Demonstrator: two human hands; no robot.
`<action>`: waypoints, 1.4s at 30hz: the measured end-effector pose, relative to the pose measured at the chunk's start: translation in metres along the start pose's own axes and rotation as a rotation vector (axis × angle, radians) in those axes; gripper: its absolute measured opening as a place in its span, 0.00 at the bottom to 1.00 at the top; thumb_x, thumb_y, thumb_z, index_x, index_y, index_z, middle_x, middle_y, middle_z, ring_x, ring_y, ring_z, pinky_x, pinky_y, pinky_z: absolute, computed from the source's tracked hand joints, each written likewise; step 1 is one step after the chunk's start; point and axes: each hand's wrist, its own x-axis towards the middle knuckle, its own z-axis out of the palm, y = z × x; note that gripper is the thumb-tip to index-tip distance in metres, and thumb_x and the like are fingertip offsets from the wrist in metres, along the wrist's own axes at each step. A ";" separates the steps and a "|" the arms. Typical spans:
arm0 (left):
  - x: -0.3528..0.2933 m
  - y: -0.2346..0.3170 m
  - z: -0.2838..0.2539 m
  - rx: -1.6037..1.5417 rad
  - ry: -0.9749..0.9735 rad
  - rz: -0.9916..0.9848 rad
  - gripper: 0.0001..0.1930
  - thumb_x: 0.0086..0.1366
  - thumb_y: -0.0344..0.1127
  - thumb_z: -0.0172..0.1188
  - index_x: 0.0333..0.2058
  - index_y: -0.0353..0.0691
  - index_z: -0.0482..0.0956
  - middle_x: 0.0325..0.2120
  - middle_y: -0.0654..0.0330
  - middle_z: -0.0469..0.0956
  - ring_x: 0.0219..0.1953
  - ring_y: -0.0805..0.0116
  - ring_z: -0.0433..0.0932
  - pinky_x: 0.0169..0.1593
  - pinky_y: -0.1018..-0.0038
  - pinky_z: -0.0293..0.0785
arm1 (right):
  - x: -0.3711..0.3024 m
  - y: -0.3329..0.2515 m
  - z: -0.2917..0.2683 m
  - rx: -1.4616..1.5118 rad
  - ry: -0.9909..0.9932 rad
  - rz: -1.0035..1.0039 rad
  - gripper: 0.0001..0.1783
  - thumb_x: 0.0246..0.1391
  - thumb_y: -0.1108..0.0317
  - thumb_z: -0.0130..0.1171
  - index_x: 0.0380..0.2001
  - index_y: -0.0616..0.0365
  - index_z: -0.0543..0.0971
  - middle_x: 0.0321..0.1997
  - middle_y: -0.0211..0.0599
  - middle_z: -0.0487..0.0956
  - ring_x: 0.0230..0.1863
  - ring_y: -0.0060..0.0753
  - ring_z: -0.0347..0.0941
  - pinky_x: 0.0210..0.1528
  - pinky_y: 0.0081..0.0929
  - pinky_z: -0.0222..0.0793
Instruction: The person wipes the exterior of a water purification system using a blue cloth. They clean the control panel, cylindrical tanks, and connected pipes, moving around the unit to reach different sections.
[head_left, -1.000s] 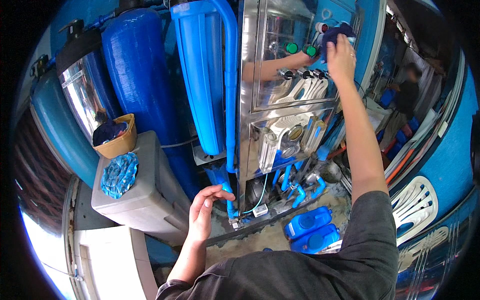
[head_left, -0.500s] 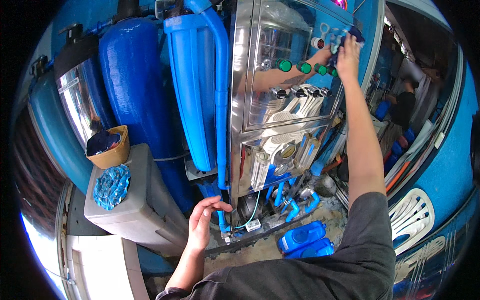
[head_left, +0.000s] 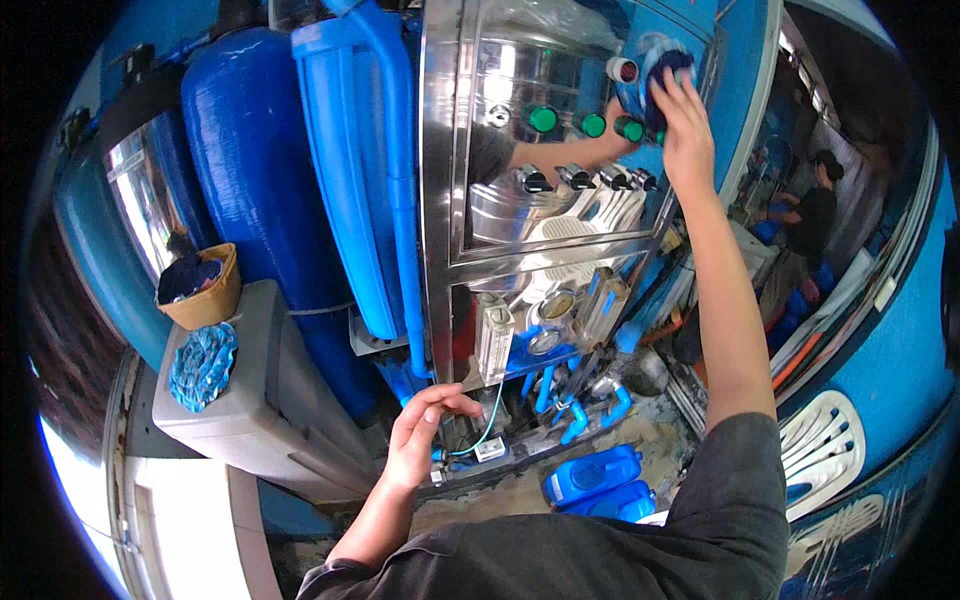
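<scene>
My right hand (head_left: 688, 140) is raised at arm's length and presses a dark blue cloth (head_left: 662, 75) to the upper right of a shiny steel panel (head_left: 440, 200). Its fingers spread over the cloth, and their reflection shows in the metal. Green round buttons (head_left: 542, 119) and black switches (head_left: 535, 178) run in rows across the panel, left of and below that hand. Low in front of the panel's bottom left corner, my left hand (head_left: 415, 435) hovers with loosely bent fingers and the thumb apart, holding nothing.
Blue tanks (head_left: 260, 180) and a blue filter housing (head_left: 350, 190) stand to the left. A crumpled blue cloth (head_left: 203, 367) and a basket (head_left: 212, 300) sit on a grey box (head_left: 240, 420). Blue jugs (head_left: 593, 475) lie below. Another person (head_left: 812, 215) is at the far right.
My right hand and the cloth have slid slightly left and down over the panel. The view has shifted a little to the right. My left hand stays low, its fingers still loosely bent.
</scene>
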 end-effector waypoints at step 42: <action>-0.114 0.069 -0.062 0.063 0.264 -0.006 0.25 0.71 0.51 0.44 0.53 0.34 0.67 0.38 0.47 0.78 0.41 0.56 0.78 0.51 0.63 0.68 | -0.036 -0.200 0.009 0.136 -0.065 0.353 0.16 0.53 0.56 0.57 0.32 0.60 0.75 0.39 0.46 0.73 0.46 0.52 0.68 0.54 0.47 0.60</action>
